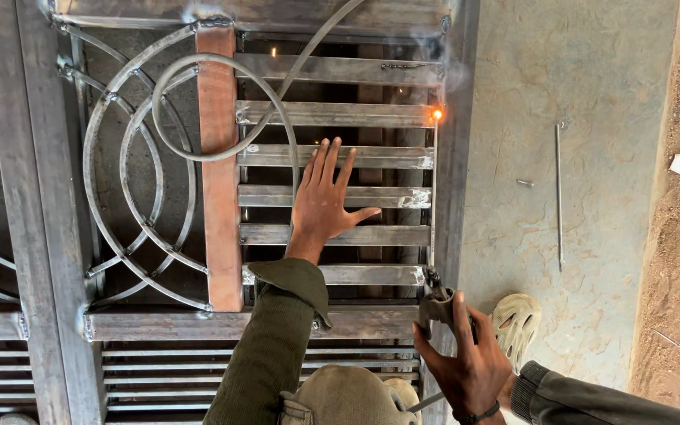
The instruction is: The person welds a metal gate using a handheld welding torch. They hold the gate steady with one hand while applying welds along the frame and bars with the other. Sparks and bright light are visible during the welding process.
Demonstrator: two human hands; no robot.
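Observation:
My left hand [323, 198] lies flat with fingers spread on the horizontal steel slats [340, 114] of a metal gate frame [41, 197] lying on the ground. My right hand [466, 358] grips a welding electrode holder [437, 303]. Its long thin rod [434, 197] reaches up along the slats' right ends, and its tip glows orange [437, 115] with smoke rising above it. A rust-brown upright bar [218, 173] borders the slats on the left.
Curved steel rings [131, 169] and a grey cable loop [222, 106] lie left of the slats. A loose thin rod [559, 197] rests on the concrete at right, with dirt beyond. My foot in a pale perforated shoe [517, 323] stands beside the frame.

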